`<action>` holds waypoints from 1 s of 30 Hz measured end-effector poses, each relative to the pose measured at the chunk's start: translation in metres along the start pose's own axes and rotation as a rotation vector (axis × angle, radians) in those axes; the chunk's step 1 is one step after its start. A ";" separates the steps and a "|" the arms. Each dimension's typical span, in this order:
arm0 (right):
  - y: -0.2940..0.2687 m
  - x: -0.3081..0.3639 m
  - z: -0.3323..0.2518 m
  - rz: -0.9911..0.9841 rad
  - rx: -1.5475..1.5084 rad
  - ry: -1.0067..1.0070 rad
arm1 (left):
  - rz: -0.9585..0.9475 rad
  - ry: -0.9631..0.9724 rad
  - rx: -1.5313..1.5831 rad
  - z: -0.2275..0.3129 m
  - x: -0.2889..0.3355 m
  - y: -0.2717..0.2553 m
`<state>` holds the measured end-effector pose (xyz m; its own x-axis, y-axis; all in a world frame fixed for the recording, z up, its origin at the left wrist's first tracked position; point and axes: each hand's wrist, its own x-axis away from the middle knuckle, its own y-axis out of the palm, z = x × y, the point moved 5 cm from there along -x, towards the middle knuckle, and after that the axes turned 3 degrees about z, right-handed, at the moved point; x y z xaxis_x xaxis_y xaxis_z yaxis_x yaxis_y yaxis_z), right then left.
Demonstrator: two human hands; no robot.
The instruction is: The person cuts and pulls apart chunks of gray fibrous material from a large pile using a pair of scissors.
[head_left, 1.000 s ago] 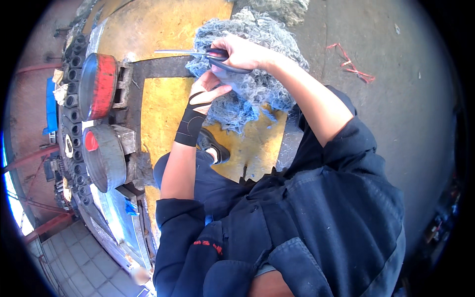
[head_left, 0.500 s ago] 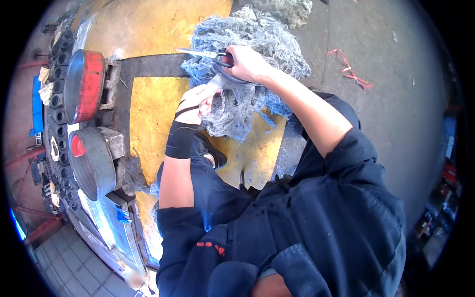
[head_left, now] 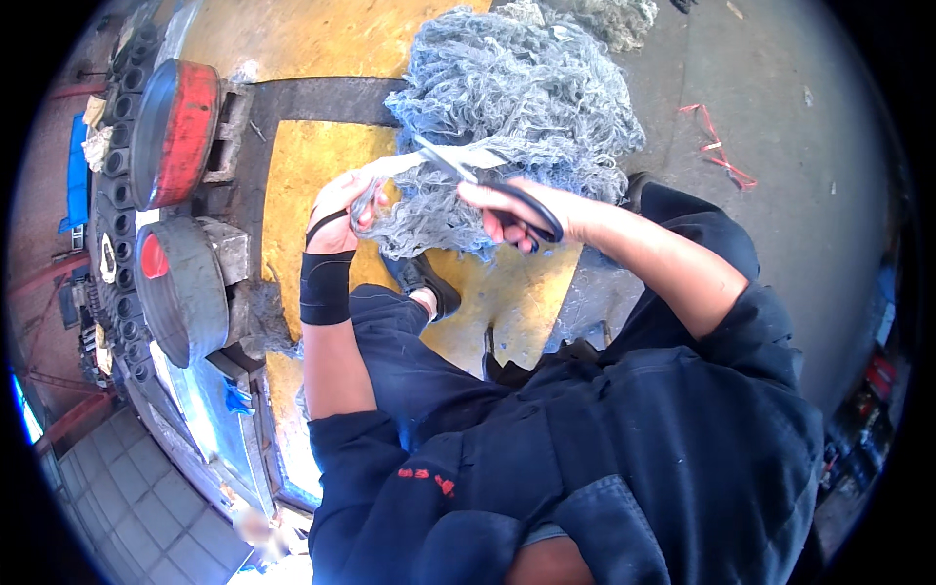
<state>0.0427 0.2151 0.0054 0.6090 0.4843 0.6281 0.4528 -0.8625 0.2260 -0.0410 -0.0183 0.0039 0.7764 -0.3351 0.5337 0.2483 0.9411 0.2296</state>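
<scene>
A big heap of tangled grey-blue yarn [head_left: 526,88] lies on the floor in front of me. My left hand [head_left: 343,207], with a black wrist band, is closed on a pale strip of yarn [head_left: 395,164] that stretches right toward the heap; loose grey strands hang below the fingers. My right hand [head_left: 522,214] grips black-handled scissors [head_left: 531,203] over the near part of the heap. Their metal blades point up and left, close to the pale strip. Whether the blades touch the strip I cannot tell.
Yellow floor plates [head_left: 322,166] lie under and left of the heap. To the left stand a red-and-black drum [head_left: 185,127] and a grey round drum [head_left: 190,302], beside concrete blocks [head_left: 226,249]. A red cord [head_left: 717,146] lies on the grey floor at right.
My left hand has moved left, drawing the pale strip out longer. My right hand has shifted right and down with the scissors, whose blades are now tilted up-left.
</scene>
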 end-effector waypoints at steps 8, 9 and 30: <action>0.045 -0.006 0.028 -0.298 -0.273 0.171 | 0.033 0.053 -0.072 0.005 0.010 0.004; 0.049 -0.007 0.024 -0.305 -0.319 0.173 | 0.029 0.069 -0.074 0.005 0.011 0.008; 0.052 -0.006 -0.004 -0.203 -0.409 0.032 | -0.260 0.096 0.074 0.005 0.013 0.059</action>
<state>0.0598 0.1669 0.0160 0.5116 0.6500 0.5620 0.2623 -0.7410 0.6182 -0.0190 0.0323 0.0283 0.7443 -0.5556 0.3705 0.4059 0.8169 0.4098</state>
